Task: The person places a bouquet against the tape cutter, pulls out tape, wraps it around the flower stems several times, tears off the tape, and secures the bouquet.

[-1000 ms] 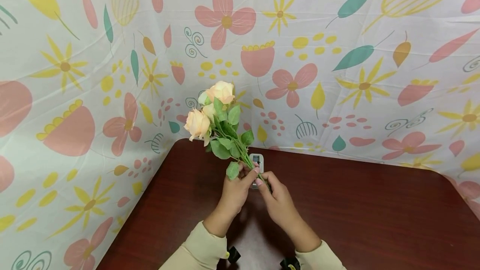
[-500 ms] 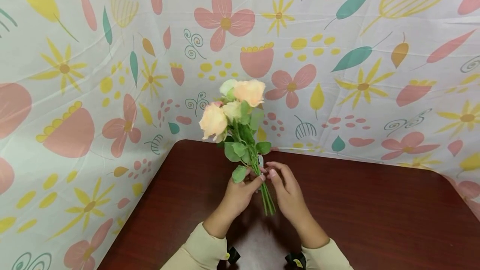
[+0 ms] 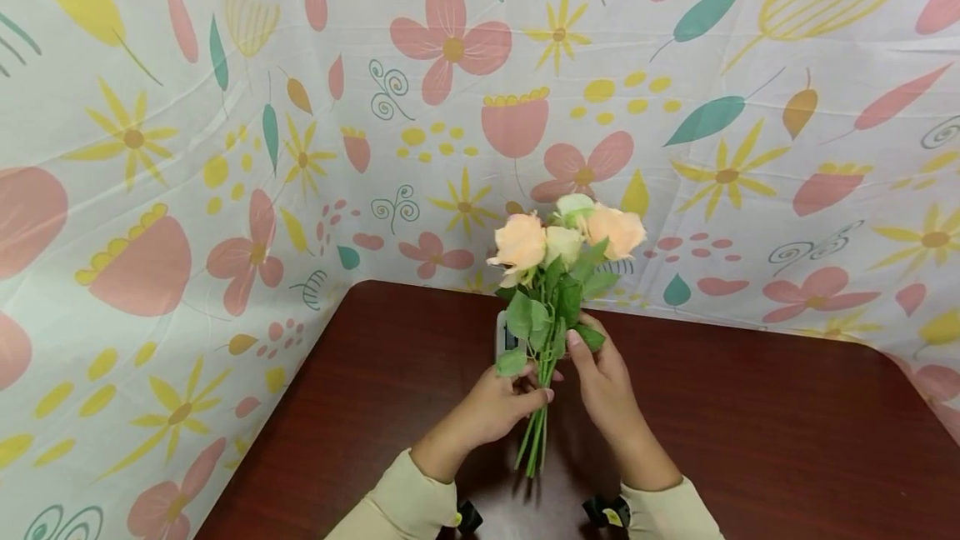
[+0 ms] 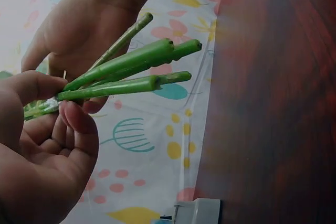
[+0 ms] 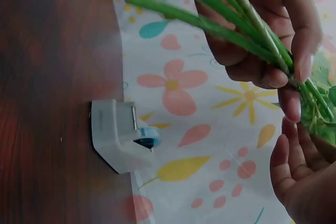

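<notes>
A bouquet of peach and cream artificial-looking roses stands nearly upright in the head view, its green stems pointing down toward the wearer. My left hand pinches the stems below the leaves between thumb and fingers. A whitish, shiny patch shows on the stems at that pinch in the left wrist view. On the other side, my right hand is beside the lower leaves, thumb in front, fingers partly hidden behind a leaf. Its fingers look loosely bent in the right wrist view; whether they touch the leaves is unclear.
A grey-white tape dispenser with a blue roll stands on the dark red-brown table, partly behind the bouquet in the head view. A flower-patterned cloth hangs along the back and left of the table.
The bouquet has swung from leaning left to nearly upright and moved right and lower. The right hand has gone from the stem ends up to the leaves; the left hand still pinches the stems.
</notes>
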Demonstrator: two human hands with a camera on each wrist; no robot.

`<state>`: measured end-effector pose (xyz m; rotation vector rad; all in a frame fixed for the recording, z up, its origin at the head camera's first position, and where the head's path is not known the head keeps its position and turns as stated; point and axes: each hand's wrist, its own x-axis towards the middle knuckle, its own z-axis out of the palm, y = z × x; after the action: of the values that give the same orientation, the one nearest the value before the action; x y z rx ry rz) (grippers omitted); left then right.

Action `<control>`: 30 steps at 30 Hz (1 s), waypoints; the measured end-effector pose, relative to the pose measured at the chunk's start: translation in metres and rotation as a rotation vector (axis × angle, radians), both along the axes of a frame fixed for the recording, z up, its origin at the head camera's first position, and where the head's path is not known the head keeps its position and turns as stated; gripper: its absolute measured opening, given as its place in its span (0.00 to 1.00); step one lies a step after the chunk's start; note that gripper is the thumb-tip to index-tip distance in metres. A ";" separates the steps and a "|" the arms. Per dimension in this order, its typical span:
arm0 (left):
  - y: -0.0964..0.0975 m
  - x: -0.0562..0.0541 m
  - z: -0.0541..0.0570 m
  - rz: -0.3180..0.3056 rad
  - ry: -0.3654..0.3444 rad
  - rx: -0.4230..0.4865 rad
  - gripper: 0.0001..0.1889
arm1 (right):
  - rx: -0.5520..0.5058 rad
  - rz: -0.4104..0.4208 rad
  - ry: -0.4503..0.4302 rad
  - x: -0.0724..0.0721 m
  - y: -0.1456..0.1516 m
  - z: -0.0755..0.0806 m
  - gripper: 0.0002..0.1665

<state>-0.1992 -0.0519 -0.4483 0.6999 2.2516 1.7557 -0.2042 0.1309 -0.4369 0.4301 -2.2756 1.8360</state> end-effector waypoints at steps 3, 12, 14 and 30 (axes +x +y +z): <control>0.002 -0.001 -0.003 -0.045 -0.018 -0.003 0.06 | -0.007 -0.015 -0.023 -0.002 0.003 0.000 0.27; 0.006 -0.001 -0.012 -0.122 -0.048 -0.051 0.06 | 0.042 -0.066 -0.181 -0.012 0.019 0.003 0.36; 0.007 -0.001 -0.013 -0.122 -0.064 -0.071 0.07 | 0.075 -0.061 -0.211 -0.014 0.025 0.005 0.37; 0.019 0.007 -0.031 -0.080 -0.184 -0.168 0.12 | 0.217 0.005 -0.321 -0.024 0.050 0.002 0.38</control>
<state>-0.1923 -0.0327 -0.4795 0.5616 2.1824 1.5074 -0.2286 0.1813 -0.4350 0.1803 -2.7018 1.7759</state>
